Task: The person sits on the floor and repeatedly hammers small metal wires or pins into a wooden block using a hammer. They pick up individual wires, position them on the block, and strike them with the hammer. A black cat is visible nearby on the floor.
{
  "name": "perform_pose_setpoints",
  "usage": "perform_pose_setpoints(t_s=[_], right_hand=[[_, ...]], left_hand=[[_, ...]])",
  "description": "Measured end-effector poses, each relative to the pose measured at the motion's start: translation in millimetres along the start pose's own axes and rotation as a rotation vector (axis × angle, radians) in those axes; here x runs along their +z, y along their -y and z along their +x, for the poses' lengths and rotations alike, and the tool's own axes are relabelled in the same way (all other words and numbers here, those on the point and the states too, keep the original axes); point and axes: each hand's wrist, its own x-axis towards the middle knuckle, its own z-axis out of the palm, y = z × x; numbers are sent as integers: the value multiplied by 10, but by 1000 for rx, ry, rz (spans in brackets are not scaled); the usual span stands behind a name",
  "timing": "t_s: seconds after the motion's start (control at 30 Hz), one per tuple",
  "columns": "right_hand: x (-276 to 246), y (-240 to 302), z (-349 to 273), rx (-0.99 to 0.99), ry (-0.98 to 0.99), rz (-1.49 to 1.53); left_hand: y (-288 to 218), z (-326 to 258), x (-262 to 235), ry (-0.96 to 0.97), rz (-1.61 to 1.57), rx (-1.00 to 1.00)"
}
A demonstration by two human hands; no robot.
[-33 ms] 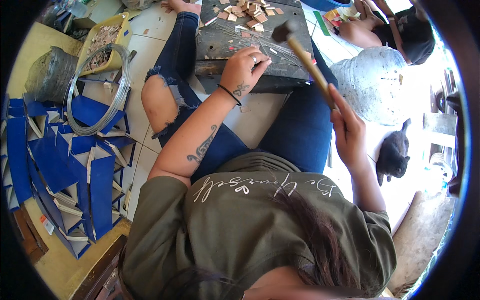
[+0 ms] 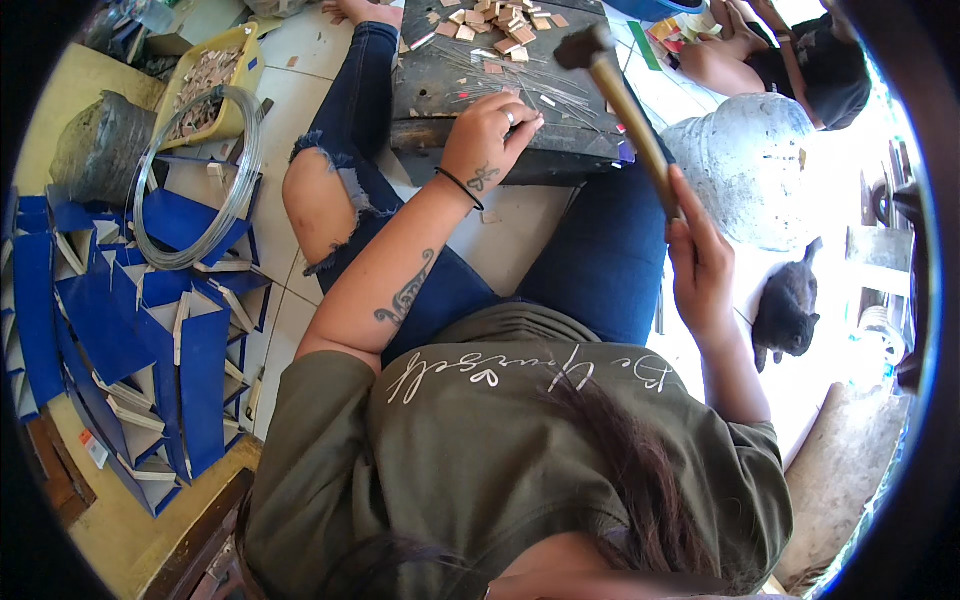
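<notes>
My right hand [image 2: 698,250] grips the lower end of a hammer's wooden handle [image 2: 632,115]. The dark hammer head [image 2: 583,47] is up at the far end, above the right side of a dark wooden work block [image 2: 430,135]. My left hand [image 2: 490,135], with a ring and a black wristband, is at the block's near edge. Its thumb and fingers are pinched together, and what they hold is too small to make out. Just beyond it, thin straight wires [image 2: 545,82] lie scattered on the block. A pile of small wooden pieces [image 2: 510,22] sits farther back.
Left are a coil of wire [image 2: 222,240], stacked blue folded pieces [image 2: 205,380] and a yellow tray [image 2: 248,90] of small wooden pieces. Right are a large translucent bottle [image 2: 735,165], a black cat [image 2: 788,305] and another seated person [image 2: 815,60].
The hammer has swung slightly right and its head has lifted, appearing larger. My left hand stays in the same place at the block's edge.
</notes>
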Motion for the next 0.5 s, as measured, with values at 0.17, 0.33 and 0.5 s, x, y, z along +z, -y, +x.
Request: perform_pose_setpoints(t_s=[0.17, 0.33, 0.5], right_hand=[[-30, -71, 50, 166, 186, -49], [160, -346, 384, 27, -94, 43], [664, -712, 829, 179, -103, -286]], left_hand=[[25, 11, -1, 2, 66, 37], [-29, 64, -46, 62, 17, -7], [19, 174, -330, 55, -131, -80]])
